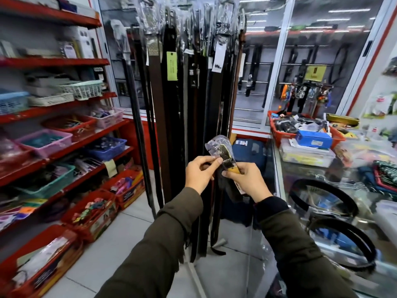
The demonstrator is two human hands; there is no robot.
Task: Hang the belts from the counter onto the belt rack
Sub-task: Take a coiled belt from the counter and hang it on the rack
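Observation:
Both hands hold one dark belt (225, 162) at its buckle end, which is wrapped in clear plastic (217, 147) and carries a yellow tag. My left hand (200, 173) pinches the plastic-wrapped buckle. My right hand (242, 181) grips the strap and tag just below it, and the strap hangs down behind my hands. Straight ahead stands the belt rack (184, 61), crowded with several long dark belts hanging to the floor. On the glass counter (285, 190) at the right lie two looped black belts (326, 190) (352, 239).
Red shelves (64, 61) with baskets of small goods line the left side, with red boxes on the floor below. A red tray (277, 130) of items and a blue box (312, 139) sit on the counter's far end. A glass cabinet stands behind the rack.

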